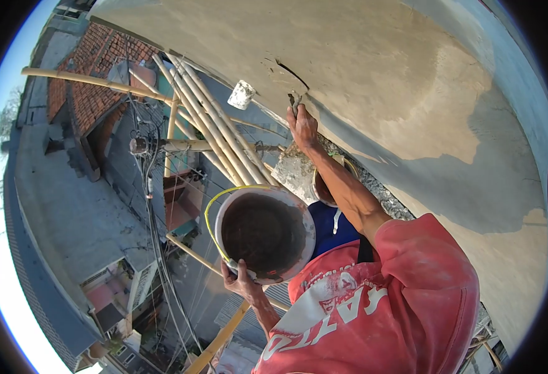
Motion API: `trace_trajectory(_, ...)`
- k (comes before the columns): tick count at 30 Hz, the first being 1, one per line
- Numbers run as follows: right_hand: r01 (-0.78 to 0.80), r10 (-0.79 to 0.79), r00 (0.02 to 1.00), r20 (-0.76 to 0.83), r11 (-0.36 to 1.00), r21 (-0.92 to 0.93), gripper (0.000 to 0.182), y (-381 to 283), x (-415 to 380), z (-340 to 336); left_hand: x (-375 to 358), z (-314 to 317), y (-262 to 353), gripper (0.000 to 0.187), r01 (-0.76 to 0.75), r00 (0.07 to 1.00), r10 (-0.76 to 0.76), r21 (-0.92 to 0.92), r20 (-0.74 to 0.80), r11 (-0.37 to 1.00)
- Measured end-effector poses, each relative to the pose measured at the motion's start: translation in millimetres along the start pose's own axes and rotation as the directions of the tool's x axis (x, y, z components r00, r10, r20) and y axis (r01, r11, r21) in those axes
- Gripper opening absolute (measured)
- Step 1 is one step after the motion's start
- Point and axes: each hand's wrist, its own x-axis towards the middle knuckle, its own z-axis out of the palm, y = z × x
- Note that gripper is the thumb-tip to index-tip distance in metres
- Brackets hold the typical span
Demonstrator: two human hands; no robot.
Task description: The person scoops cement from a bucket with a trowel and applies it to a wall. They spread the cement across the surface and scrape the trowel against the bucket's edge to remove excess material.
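Observation:
My left hand (243,280) grips the near rim of a round bucket (308,227), thumb over the edge. The bucket is tilted toward me, and dark grey residue coats its inside. A yellow handle (207,215) hangs over its left side. My right hand (303,128) reaches up to the plastered wall (374,81), its fingers closed around the grey, mortar-smeared grip of what looks like a trowel (295,100). The tool's blade is hard to make out against the wall. Just above it, a dark curved line (293,73) marks the plaster.
Bamboo poles (208,118) extend beside the wall on my left, near a utility pole (187,145) with cables. Rooftops (93,75) lie far below. Another container (319,187) stands behind my right forearm. A white, speckled object (241,95) sits near the wall's edge.

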Motion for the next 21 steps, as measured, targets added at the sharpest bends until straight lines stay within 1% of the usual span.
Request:
trace_trajectory(2, -0.007, 0.007, 1.000, 0.026, 1.000, -0.007, 0.024, 1, -4, 2, 1, -4, 1, 0.040, 0.003, 1.000, -0.003, -0.008, -0.003, 1.000)
trace_trajectory(4, -0.040, 0.059, 0.992, 0.115, 0.986, -0.163, 0.026, 10, -10, 10, 1, -4, 1, 0.042, 0.000, 1.000, 0.000, 0.001, 0.006, 1.000)
trace_trajectory(5, -0.027, 0.048, 0.992, 0.120, 0.986, -0.166, 0.026, 15, -15, 9, -1, -3, 2, 0.042, 0.005, 1.000, -0.005, -0.010, -0.001, 1.000)
trace_trajectory(7, 0.069, -0.046, 0.994, 0.102, 0.970, -0.231, 0.028, 16, -29, 4, 0, -2, 3, 0.044, -0.008, 1.000, 0.008, -0.005, -0.006, 1.000)
trace_trajectory(8, 0.082, -0.058, 0.993, 0.107, 0.969, -0.235, 0.028, 14, -33, -2, 0, 0, 3, 0.044, -0.003, 1.000, 0.002, -0.017, -0.012, 1.000)
trace_trajectory(10, 0.043, -0.020, 0.995, 0.099, 0.971, -0.234, 0.028, 1, -37, -21, -1, 2, 6, 0.045, -0.003, 1.000, 0.003, -0.052, -0.008, 0.999)
trace_trajectory(11, 0.101, -0.096, 0.995, 0.031, 0.967, -0.233, 0.028, 2, -36, -24, -2, 3, 6, 0.045, 0.003, 1.000, -0.004, -0.058, -0.015, 0.998)
trace_trajectory(12, 0.105, -0.099, 0.994, 0.037, 0.967, -0.234, 0.028, -2, -31, -29, -3, 3, 7, 0.046, 0.007, 1.000, -0.007, -0.053, -0.013, 0.999)
trace_trajectory(14, 0.103, -0.110, 0.994, -0.020, 0.967, -0.232, 0.026, -12, -17, -36, -2, 3, 8, 0.047, 0.008, 1.000, -0.008, -0.046, -0.010, 0.999)
trace_trajectory(16, 0.091, -0.099, 0.995, -0.018, 0.964, -0.248, 0.026, -13, -9, -35, 0, 3, 5, 0.047, 0.016, 1.000, -0.016, -0.050, -0.002, 0.999)
trace_trajectory(18, 0.045, -0.030, 0.998, 0.060, 0.965, -0.257, 0.027, -10, -3, -32, -1, 4, 6, 0.048, 0.021, 1.000, -0.021, -0.035, 0.011, 0.999)
trace_trajectory(19, 0.046, -0.030, 0.997, 0.066, 0.966, -0.255, 0.027, -5, -4, -28, -1, 4, 7, 0.048, 0.024, 1.000, -0.023, -0.024, 0.019, 0.999)
trace_trajectory(21, 0.001, 0.051, 0.986, 0.159, 0.950, -0.313, 0.028, 11, -14, -16, -1, 7, 8, 0.048, 0.026, 1.000, -0.026, -0.035, 0.009, 0.999)
